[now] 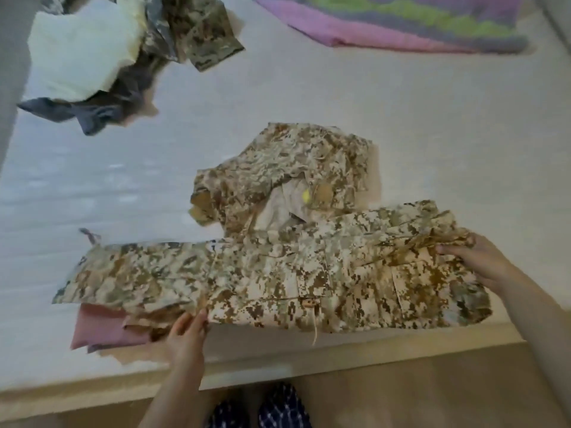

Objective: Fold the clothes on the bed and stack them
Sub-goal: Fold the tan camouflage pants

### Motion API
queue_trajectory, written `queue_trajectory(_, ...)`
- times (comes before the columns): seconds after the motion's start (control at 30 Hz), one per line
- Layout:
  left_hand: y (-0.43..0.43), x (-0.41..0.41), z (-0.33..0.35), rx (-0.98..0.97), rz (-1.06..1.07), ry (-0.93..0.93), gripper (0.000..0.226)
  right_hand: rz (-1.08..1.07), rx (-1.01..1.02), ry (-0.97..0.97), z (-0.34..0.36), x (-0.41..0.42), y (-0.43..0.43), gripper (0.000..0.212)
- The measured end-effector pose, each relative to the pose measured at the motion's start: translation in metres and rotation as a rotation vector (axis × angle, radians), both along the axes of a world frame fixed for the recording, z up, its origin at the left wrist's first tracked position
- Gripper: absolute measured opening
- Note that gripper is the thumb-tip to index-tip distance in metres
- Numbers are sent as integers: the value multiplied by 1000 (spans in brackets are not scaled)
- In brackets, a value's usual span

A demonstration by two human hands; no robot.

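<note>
A pair of tan digital-camouflage trousers (278, 273) lies stretched left to right along the near edge of the bed. My right hand (475, 261) grips their right end, thumb on top of the cloth. At the lower edge near the middle, my left hand (187, 332) pinches the trousers. Behind them lies a roughly folded camouflage jacket (284, 168). A pink cloth (102, 329) sticks out from under the trousers' left end.
An unfolded heap sits at the far left: a pale yellow garment (80, 47), a grey one (92, 112) and another camouflage piece (200, 29). A pink, green and purple blanket (401, 20) lies at the back right. The bed's front edge (278, 362) runs just below the trousers.
</note>
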State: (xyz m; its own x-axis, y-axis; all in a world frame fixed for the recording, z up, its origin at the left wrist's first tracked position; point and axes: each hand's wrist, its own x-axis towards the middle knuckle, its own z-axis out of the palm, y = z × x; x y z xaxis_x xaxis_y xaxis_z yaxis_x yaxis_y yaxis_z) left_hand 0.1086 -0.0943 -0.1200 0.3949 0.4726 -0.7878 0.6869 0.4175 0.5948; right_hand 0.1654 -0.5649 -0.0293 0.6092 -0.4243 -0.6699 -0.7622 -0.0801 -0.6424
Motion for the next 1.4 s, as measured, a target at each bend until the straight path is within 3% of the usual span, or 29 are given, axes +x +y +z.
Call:
queue_trajectory(0.17,-49,-36,-55,-82,-73,179,14,73,-200,82,-35,-14,-50,29)
queue_trajectory(0.27,-78,-43,-66,-135,-229,186,25,2,-349,98,-36,-12,-110,44)
queue_trajectory(0.37,-114,-36,-69,-247,-352,203,18,-87,-611,181,-49,-7,-144,63)
queue_trajectory(0.5,-131,-23,-82,-463,-193,264,16,-100,-796,293,-82,-22,-75,69)
queue_trajectory(0.6,-106,-25,-96,-462,67,252,20,-96,-563,142,-122,-64,26,59)
queue_trajectory(0.7,-67,-15,-95,-413,366,183,15,-309,-100,344,-157,-114,118,47)
queue_trajectory(0.8,-32,-2,-91,-394,413,137,30,-458,479,472,-175,-132,173,39)
queue_trajectory(0.87,-24,3,-81,-447,410,122,32,-571,661,381,-183,-126,183,52)
queue_trajectory(0.97,-27,3,-53,-437,300,-55,36,-778,721,229,-189,-110,179,67)
queue_trajectory(1.07,-7,-11,-32,-346,8,-385,56,-920,747,197,-184,-107,171,46)
queue_trajectory(1.13,15,-13,-19,-330,-69,-477,54,-877,758,196,-180,-112,170,40)
queue_trajectory(1.23,39,-7,-16,-274,-6,-404,20,-784,746,194,-175,-118,174,36)
queue_trajectory(1.33,55,-6,-26,-229,85,-322,26,-738,760,204,-174,-123,182,39)
queue_trajectory(1.4,69,-19,-35,-165,193,-139,25,-624,698,304,-173,-126,190,36)
